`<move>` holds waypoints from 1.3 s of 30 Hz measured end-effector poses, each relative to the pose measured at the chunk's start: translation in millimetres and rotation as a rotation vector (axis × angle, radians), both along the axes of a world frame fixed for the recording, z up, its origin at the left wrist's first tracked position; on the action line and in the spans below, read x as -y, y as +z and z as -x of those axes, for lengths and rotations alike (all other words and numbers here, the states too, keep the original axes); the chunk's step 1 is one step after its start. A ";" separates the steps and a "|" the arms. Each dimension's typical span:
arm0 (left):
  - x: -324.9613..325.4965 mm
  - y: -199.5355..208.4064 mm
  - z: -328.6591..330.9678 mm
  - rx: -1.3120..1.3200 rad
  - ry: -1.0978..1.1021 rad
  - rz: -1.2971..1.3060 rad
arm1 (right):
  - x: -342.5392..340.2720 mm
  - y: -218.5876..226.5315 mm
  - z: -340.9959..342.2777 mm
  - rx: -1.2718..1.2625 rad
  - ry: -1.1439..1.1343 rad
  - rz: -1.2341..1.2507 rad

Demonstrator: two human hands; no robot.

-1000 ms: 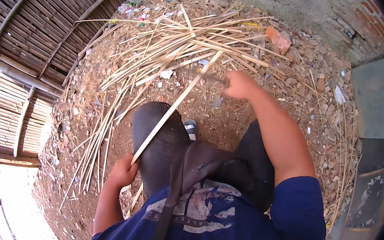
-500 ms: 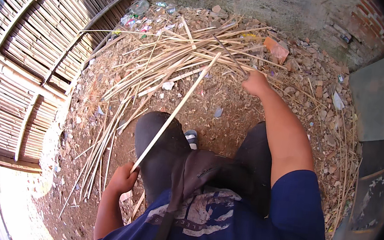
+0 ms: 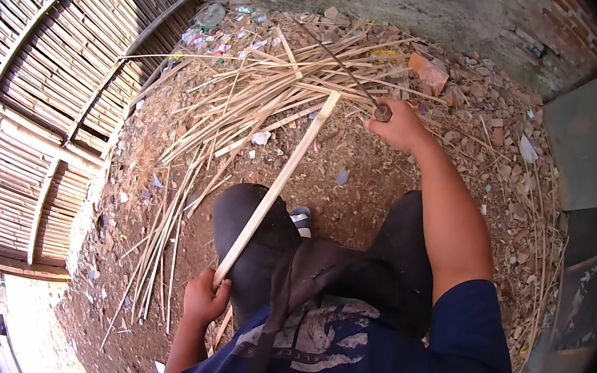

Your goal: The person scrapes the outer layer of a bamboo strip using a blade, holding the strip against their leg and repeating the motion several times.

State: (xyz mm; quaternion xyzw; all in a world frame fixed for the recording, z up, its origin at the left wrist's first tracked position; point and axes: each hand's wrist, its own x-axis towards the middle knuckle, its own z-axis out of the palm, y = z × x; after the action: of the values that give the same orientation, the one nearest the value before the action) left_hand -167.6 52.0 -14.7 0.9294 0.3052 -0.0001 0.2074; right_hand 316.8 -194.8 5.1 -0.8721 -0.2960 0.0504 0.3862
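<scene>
My left hand (image 3: 204, 299) is closed around the lower end of a long pale bamboo strip (image 3: 278, 183). The strip slants up and away over my left knee, its far end free above a pile of cut strips (image 3: 252, 111). In my right hand (image 3: 398, 128), held out over the ground at the right, is the round wooden handle of a machete (image 3: 347, 68). Its long, thin, dark blade points away to the left above the pile. Blade and held strip are apart.
A broken orange brick (image 3: 428, 74) lies at the pile's right end, among rubble. Plastic litter (image 3: 211, 16) sits at the far left by a bamboo-slat wall (image 3: 16, 176). A brick wall (image 3: 407, 7) closes the back; grey panels (image 3: 589, 142) stand at the right.
My left hand has shifted slightly right and the bamboo strip has rolled, showing a broader face. The machete has swung so that its blade reaches farther left, with the handle end now visible.
</scene>
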 end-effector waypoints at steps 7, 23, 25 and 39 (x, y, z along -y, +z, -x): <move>5.1 -16.4 3.4 0.087 -0.049 -0.084 | -33.9 25.7 63.5 0.111 0.548 0.420; 6.7 -29.3 -7.7 0.090 -0.090 -0.156 | -54.2 0.7 72.6 0.121 0.484 0.578; 9.2 -25.1 -14.3 0.052 -0.062 -0.192 | -50.9 -1.5 62.2 0.052 0.428 0.592; 5.4 -16.5 -13.2 0.027 -0.047 -0.123 | -50.5 -8.1 53.1 0.023 0.345 0.483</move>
State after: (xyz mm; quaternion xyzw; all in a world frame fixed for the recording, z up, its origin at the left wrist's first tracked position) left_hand -154.4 46.6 -31.2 0.9472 0.2799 0.0264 0.1541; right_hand 263.7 -144.4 -3.0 -0.8761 -0.4237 0.1745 0.1499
